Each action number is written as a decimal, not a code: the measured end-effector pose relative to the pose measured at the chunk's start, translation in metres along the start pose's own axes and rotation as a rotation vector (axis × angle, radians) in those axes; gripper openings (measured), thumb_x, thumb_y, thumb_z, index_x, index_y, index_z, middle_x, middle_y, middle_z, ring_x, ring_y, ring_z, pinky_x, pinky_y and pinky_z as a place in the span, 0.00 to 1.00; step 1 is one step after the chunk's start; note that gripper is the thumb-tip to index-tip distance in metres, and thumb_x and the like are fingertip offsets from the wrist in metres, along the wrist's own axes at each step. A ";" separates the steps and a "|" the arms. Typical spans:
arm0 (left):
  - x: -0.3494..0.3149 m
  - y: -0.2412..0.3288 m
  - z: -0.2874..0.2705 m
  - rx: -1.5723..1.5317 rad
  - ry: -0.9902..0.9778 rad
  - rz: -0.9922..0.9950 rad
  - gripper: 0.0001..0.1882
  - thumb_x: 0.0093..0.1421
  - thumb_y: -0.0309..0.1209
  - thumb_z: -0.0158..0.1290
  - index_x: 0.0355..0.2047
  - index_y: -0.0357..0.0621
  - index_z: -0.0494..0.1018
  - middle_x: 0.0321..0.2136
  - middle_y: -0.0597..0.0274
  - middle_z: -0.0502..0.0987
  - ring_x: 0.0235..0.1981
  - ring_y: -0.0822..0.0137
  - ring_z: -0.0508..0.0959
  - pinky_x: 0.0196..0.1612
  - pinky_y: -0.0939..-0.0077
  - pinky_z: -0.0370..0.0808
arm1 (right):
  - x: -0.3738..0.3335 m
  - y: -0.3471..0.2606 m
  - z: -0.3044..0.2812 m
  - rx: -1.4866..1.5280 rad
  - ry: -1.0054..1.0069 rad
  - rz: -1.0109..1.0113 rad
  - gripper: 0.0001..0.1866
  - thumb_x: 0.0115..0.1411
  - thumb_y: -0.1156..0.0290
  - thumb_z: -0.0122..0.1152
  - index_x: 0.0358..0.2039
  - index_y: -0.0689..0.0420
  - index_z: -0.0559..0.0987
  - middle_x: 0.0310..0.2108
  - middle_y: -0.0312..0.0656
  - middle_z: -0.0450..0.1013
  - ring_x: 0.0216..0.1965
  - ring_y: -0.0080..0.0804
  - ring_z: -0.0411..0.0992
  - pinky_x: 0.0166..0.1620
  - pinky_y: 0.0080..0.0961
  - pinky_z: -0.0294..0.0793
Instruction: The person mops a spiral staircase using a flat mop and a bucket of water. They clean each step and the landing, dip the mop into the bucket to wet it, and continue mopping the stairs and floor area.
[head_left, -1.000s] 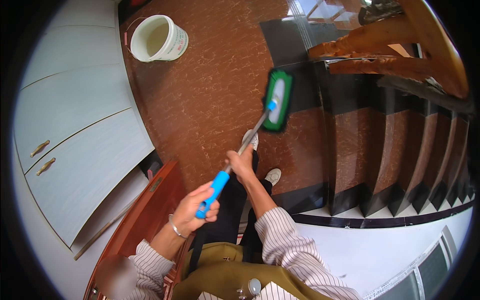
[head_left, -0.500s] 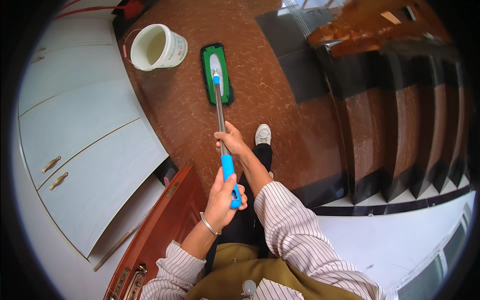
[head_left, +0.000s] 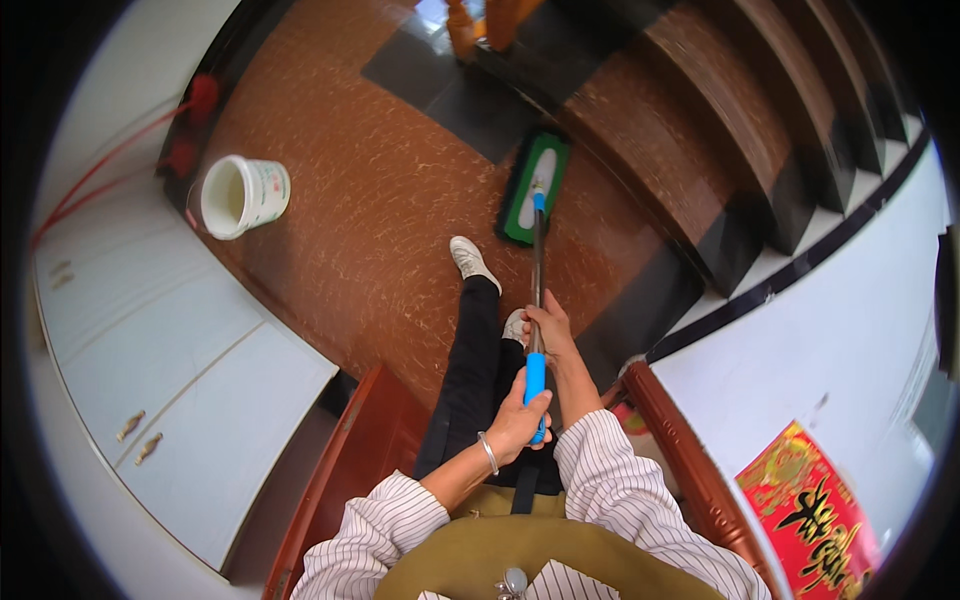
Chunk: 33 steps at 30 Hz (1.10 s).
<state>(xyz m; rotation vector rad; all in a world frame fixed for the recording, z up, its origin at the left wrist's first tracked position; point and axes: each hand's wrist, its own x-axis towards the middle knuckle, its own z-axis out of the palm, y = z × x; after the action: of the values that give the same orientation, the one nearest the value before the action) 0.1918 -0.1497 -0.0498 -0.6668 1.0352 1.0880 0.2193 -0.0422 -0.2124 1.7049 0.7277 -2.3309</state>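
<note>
Mop head, a green flat pad with a white centre (head_left: pixel 534 187), has swung from beside the white plastic bucket (head_left: pixel 243 196) to the foot of the dark stairs (head_left: pixel 760 150). Brown speckled floor (head_left: pixel 380 230) lies open between them. Left hand (head_left: pixel 520 420) wraps the blue handle grip (head_left: pixel 535 385); right hand (head_left: pixel 548 325) closes on the metal pole (head_left: pixel 537 260) just above.
</note>
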 end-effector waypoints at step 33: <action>0.058 -0.095 0.097 1.725 -0.091 -0.574 0.38 0.61 0.32 0.44 0.65 0.56 0.34 0.16 0.62 0.68 0.11 0.71 0.69 0.10 0.79 0.63 | -0.078 0.157 -0.165 1.214 0.444 -0.281 0.25 0.58 0.74 0.52 0.55 0.50 0.59 0.26 0.41 0.72 0.20 0.27 0.71 0.19 0.25 0.72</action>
<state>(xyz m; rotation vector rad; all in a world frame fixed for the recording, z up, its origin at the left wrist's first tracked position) 0.3197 -0.0787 -0.0684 0.5005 1.1777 -0.4441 0.4494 -0.1126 -0.2225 2.7311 -0.6831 -2.8198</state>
